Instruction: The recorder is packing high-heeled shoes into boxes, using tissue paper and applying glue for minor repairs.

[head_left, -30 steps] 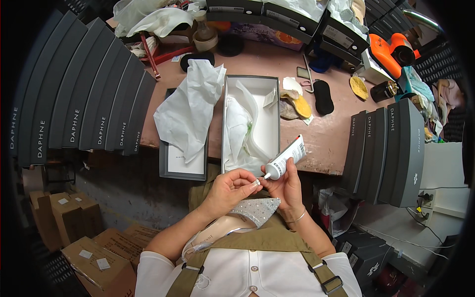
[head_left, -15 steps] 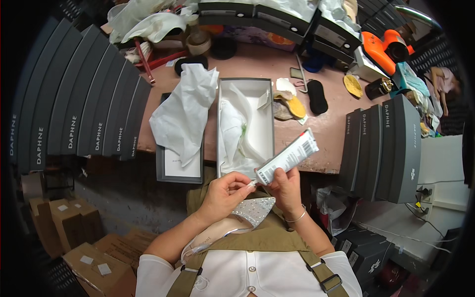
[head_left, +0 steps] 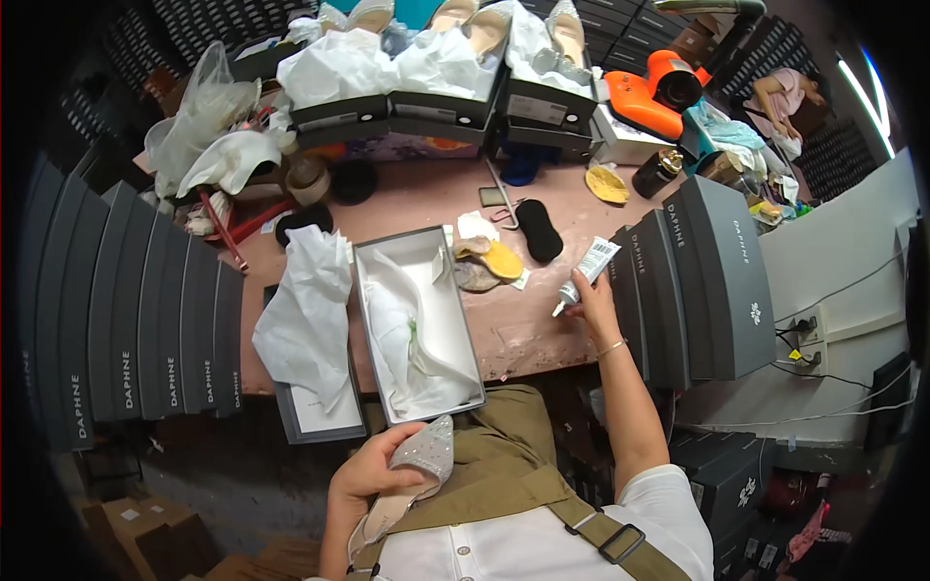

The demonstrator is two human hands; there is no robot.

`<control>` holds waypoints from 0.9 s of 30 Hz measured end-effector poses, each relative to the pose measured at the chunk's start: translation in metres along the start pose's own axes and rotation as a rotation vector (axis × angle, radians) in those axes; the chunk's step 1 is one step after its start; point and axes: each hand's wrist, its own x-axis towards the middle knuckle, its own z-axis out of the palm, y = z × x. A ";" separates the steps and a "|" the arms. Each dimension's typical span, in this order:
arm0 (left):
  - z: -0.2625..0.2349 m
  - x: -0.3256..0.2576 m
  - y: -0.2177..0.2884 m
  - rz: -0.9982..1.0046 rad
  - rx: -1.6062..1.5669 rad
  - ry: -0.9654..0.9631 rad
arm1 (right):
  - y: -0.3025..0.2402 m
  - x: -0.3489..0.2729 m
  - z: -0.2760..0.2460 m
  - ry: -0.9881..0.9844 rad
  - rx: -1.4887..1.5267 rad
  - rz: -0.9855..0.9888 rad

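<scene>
My left hand [head_left: 366, 476], low and close to my lap, is wrapped round a pointed, glittery silver shoe [head_left: 433, 451] with a pale insole. Out to the right over the table, my right hand [head_left: 595, 302] grips a white tube [head_left: 593, 259]. The tube's narrow nozzle points down and left, and no cap shows on it. Between the hands an uncovered shoebox [head_left: 441, 283] holds crumpled white tissue [head_left: 389, 320]. Left of it, more tissue paper [head_left: 308, 315] lies over a dark box lid [head_left: 283, 412].
Dark shoeboxes stand in rows at left [head_left: 140, 300] and right [head_left: 722, 281]. Yellow sponge [head_left: 504, 259], a black pad [head_left: 539, 230] and a dark jar [head_left: 659, 172] lie farther back. Filled shoeboxes [head_left: 441, 102] and an orange heat-gun-like tool [head_left: 644, 107] line the rear. Another person [head_left: 780, 102] sits far right.
My left hand has let go of the tube's nozzle end and taken hold of the shoe on my lap. My right hand has carried the tube right, over the table. The view has shifted upward.
</scene>
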 end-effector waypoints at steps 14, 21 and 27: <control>-0.015 0.005 -0.002 -0.058 -0.397 0.288 | -0.004 0.005 0.088 -0.449 -0.869 -0.684; -0.022 0.021 0.029 0.024 -0.428 0.270 | 0.027 0.027 0.129 -0.409 -1.044 -0.831; -0.029 0.038 0.026 0.008 -0.464 0.283 | 0.007 0.028 0.121 -0.329 -0.777 -0.818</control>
